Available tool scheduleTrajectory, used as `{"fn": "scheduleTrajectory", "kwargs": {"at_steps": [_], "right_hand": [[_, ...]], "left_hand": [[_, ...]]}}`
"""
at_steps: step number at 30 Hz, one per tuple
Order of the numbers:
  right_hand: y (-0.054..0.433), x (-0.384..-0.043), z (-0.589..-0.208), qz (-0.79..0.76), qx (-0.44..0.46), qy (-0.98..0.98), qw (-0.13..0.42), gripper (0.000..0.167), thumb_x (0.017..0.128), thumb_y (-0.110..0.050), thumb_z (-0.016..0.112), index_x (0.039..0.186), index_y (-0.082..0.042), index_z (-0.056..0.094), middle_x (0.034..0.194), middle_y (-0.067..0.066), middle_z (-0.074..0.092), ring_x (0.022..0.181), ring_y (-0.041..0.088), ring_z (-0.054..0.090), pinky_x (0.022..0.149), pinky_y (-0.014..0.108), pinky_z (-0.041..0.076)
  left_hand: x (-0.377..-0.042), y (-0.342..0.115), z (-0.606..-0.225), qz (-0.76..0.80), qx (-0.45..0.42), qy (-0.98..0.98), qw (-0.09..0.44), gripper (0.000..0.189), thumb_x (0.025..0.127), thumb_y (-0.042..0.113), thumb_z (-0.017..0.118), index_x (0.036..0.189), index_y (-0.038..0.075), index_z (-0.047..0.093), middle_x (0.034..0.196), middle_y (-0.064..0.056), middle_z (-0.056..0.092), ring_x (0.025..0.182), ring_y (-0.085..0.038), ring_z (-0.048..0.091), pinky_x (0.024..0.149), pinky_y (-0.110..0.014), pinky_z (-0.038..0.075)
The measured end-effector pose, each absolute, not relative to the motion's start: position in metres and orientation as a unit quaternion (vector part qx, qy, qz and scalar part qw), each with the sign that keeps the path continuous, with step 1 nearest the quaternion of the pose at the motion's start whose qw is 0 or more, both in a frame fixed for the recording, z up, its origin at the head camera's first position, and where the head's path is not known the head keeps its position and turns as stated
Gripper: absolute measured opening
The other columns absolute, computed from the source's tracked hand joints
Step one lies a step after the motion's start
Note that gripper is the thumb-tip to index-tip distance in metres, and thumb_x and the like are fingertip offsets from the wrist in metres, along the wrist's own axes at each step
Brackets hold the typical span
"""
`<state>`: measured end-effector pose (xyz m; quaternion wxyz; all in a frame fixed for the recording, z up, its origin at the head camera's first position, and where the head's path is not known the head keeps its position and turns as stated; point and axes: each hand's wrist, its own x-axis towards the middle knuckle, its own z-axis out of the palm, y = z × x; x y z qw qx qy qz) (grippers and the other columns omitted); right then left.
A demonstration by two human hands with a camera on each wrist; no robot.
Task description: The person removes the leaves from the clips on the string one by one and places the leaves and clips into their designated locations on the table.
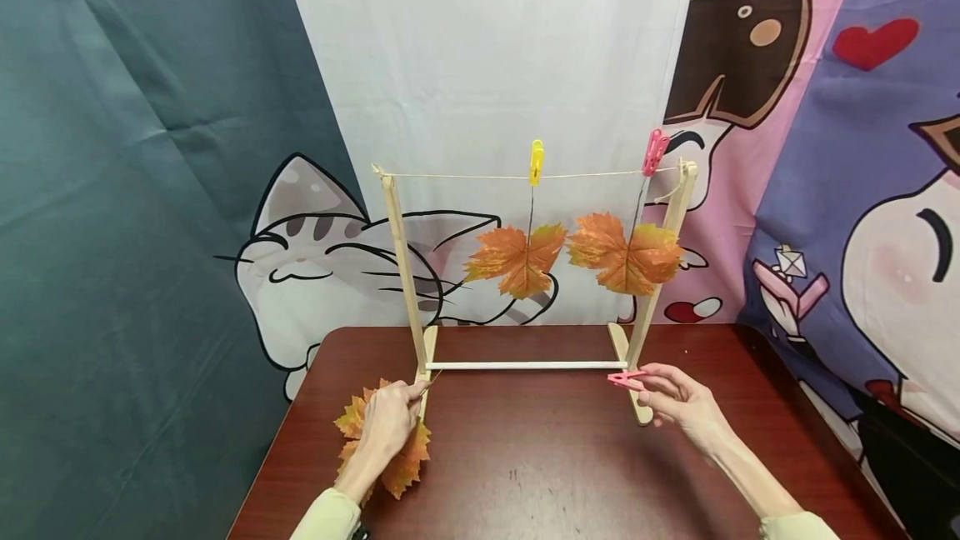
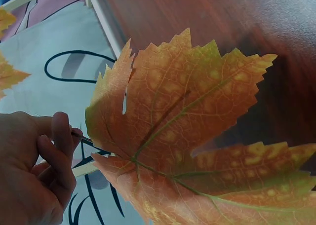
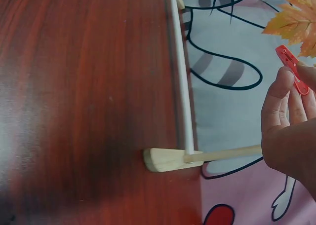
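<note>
My left hand (image 1: 392, 417) pinches the thin dark stem of an orange maple leaf (image 2: 168, 111) at the left foot of the wooden rack. The leaf hangs below the fingers, partly hidden by the hand in the head view. Between thumb and fingers of my right hand (image 1: 686, 407) is a pink clothespin (image 1: 627, 379), in front of the rack's right post. Two similar leaves hang from the string (image 1: 465, 177): the middle leaf (image 1: 517, 258) under a yellow clothespin (image 1: 536, 162), the right leaf (image 1: 626, 255) under another pink clothespin (image 1: 656, 152).
The rack stands at the back of the brown table (image 1: 525, 448), its left post (image 1: 403, 273) and right post (image 1: 663, 273) joined low down by a white rod (image 1: 525, 366). A cloth with cartoon animals (image 1: 495, 65) hangs close behind.
</note>
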<state>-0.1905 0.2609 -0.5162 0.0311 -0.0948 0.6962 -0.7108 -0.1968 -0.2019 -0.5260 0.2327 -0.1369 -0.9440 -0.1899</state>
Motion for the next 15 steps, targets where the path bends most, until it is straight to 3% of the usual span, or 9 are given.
{"fn": "scheduleTrajectory", "kwargs": {"at_steps": [4, 11, 15], "right_hand": [[0.263, -0.187, -0.526, -0.707, -0.09, 0.701, 0.028, 0.038, 0.093, 0.004, 0.065, 0.128, 0.007, 0.052, 0.115, 0.007, 0.07, 0.083, 0.014, 0.068, 0.057, 0.029, 0.054], [0.261, -0.178, -0.545, -0.719, -0.046, 0.692, 0.034, 0.033, 0.092, 0.003, 0.067, 0.122, -0.01, 0.062, 0.113, 0.006, 0.071, 0.084, 0.014, 0.07, 0.056, 0.03, 0.054], [0.26, -0.174, -0.558, -0.721, -0.015, 0.691, 0.037, 0.036, 0.091, 0.003, 0.068, 0.126, 0.001, 0.058, 0.112, 0.004, 0.072, 0.084, 0.014, 0.07, 0.055, 0.029, 0.053]], "left_hand": [[-0.195, -0.201, -0.531, -0.19, -0.135, -0.944, 0.234, 0.032, 0.074, -0.003, 0.079, 0.099, 0.016, 0.081, 0.066, 0.004, 0.057, 0.055, -0.023, 0.06, 0.045, -0.036, 0.042], [-0.192, -0.199, -0.544, -0.187, -0.146, -0.943, 0.232, 0.033, 0.072, -0.006, 0.078, 0.098, 0.014, 0.081, 0.068, 0.0, 0.06, 0.057, -0.027, 0.062, 0.046, -0.038, 0.046], [-0.19, -0.197, -0.553, -0.185, -0.145, -0.947, 0.218, 0.035, 0.07, -0.006, 0.078, 0.1, 0.013, 0.081, 0.075, -0.004, 0.065, 0.065, -0.032, 0.066, 0.049, -0.042, 0.049]]}}
